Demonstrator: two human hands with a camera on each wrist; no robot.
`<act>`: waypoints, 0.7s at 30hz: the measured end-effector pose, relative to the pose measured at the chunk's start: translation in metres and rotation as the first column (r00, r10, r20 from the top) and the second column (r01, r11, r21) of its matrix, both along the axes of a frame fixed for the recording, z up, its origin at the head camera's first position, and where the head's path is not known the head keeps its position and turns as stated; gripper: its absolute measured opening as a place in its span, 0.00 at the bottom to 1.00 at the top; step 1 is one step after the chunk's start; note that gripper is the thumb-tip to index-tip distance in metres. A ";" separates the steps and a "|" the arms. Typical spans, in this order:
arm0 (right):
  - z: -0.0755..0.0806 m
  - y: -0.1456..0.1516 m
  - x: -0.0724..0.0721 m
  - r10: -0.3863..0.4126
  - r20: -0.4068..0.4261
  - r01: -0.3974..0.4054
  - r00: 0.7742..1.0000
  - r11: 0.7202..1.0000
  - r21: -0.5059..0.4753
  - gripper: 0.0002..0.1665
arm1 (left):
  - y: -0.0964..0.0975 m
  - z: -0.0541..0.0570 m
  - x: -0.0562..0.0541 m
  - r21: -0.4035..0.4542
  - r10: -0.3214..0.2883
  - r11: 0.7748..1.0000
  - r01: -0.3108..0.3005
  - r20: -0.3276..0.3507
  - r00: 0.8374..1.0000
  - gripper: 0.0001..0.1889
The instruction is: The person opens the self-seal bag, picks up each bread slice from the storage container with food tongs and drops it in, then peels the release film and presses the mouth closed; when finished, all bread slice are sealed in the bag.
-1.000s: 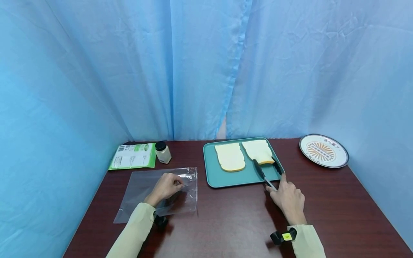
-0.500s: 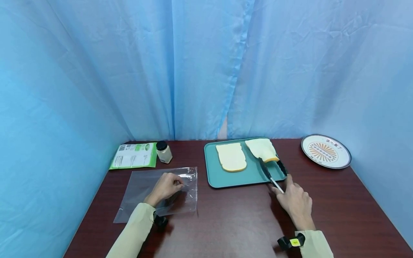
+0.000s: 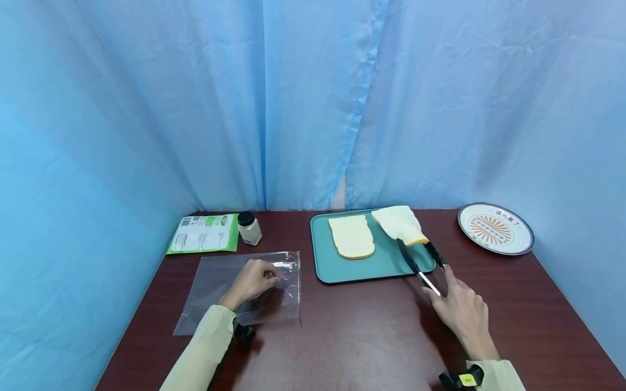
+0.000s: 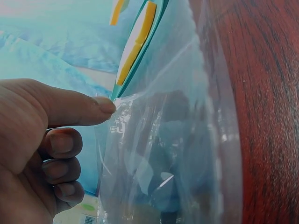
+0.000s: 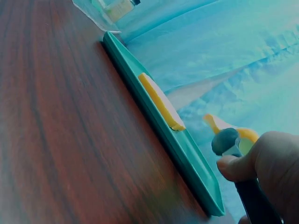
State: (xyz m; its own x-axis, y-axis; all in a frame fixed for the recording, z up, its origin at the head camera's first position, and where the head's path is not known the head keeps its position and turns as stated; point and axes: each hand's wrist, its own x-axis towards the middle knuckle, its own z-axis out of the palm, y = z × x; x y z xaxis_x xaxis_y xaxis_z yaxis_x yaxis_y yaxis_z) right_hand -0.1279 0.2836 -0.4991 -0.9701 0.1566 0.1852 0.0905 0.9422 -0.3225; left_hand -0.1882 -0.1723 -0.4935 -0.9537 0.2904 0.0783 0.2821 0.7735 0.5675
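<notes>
Head view: a blue curtain (image 3: 313, 108) hangs behind and along the sides of a dark red-brown table (image 3: 352, 342). On the table, toward the back, lies a green tray (image 3: 362, 270). To its left a clear bag (image 3: 207, 293) lies with its right side partly raised. A round plate (image 3: 515, 239) with a dark rim and a sunburst pattern stands at the far right, apart from the tray, and a green and white packet (image 3: 202, 234) lies flat at the back left.

The left slice (image 3: 352, 237) rests on the tray. The right slice (image 3: 398, 224) is above the tray's back right corner, its near edge squeezed and bowed between the black tips of the tongs (image 3: 409, 258); the right wrist view shows it bent and clear of the tray. The right hand (image 3: 462, 309) grips the tongs, thumb on one arm and fingers on the other. The left hand (image 3: 251, 282) pinches the bag near its raised side, the other fingers curled under.

Beside the packet stands a jar (image 3: 250, 232) with a black lid. Smallest are the black wrist devices, left (image 3: 243, 332) and right (image 3: 452, 379), the latter with a yellow label.
</notes>
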 end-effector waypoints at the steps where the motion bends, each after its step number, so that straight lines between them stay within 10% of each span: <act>1: 0.000 0.001 0.001 0.015 -0.020 -0.015 1.000 1.000 0.006 0.47 | 0.000 0.000 0.000 -0.002 0.001 1.000 -0.001 -0.002 1.000 0.03; 10: -0.004 0.006 0.011 0.176 -0.238 -0.159 0.955 0.983 0.089 0.45 | -0.002 0.002 -0.001 -0.018 -0.008 1.000 0.007 -0.019 1.000 0.04; 21: -0.005 0.002 0.021 0.311 -0.290 -0.288 0.905 0.950 0.121 0.46 | -0.001 0.003 -0.001 -0.021 -0.009 1.000 0.009 -0.021 1.000 0.03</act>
